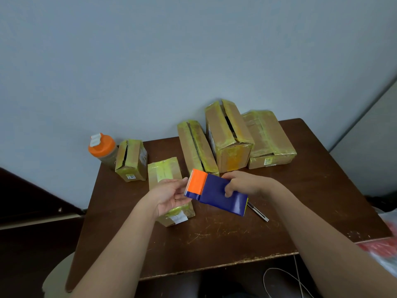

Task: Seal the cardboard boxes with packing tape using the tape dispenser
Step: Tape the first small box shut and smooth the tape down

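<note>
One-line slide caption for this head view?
Right hand grips a blue-and-orange tape dispenser, left hand at its toothed end, above five taped cardboard boxes on a brown table.

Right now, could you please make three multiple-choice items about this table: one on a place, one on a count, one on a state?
1. Where does the orange-lidded plastic bottle stand?
A. far left corner
B. near right edge
C. on a box

2. How many brown cardboard boxes are on the dark wooden table?
A. three
B. five
C. seven

3. What holds the blue and orange tape dispenser?
A. nothing
B. right hand
C. a clamp

Key: 1 A, it stands beside the leftmost box. 2 B, five are countable. 3 B, fingers curl over its body; the left hand touches the orange end.
</note>
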`<state>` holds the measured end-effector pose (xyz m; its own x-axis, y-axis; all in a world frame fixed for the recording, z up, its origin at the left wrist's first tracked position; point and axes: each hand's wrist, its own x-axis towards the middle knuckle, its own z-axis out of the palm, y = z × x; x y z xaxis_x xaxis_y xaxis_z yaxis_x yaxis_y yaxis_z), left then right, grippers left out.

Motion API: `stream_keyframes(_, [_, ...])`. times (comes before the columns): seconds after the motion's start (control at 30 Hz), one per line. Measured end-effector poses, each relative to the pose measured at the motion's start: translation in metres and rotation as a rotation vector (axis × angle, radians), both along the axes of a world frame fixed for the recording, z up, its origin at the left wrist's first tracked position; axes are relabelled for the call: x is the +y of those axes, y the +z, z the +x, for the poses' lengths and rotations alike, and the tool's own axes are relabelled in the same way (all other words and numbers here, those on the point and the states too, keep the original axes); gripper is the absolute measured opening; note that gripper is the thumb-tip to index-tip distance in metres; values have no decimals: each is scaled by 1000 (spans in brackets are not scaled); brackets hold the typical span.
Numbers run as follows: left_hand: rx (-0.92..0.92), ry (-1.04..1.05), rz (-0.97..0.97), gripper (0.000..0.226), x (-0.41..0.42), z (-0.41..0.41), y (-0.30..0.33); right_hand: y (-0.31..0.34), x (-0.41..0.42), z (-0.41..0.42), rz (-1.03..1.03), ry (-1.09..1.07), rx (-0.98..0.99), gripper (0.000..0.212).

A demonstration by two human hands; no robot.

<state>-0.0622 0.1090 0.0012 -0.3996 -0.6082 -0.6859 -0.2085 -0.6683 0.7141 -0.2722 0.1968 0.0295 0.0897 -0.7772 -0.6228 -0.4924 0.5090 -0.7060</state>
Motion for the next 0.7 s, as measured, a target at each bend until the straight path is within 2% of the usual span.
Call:
stream_keyframes(0.1, [-10,34,-16,7,0,-5,2,-7,0,-2,-31,-102,-60,46])
stream_keyframes(0.2, [-101,45,-91,3,1,-12,1,-6,4,-4,-69,-70,-42,76])
stream_keyframes(0.27, [-129,38,-125,14,0,-17,2,-4,6,-3,-95,-14,-26,88])
stream_keyframes(0.5, [-65,-35,-18,17,-1,-15,6,-1,11,-5,-149,91,22,91])
stream_keyframes(0.7, [-251,17,-232,10,-12,-13,10,-8,12,1,-258,187,220,81])
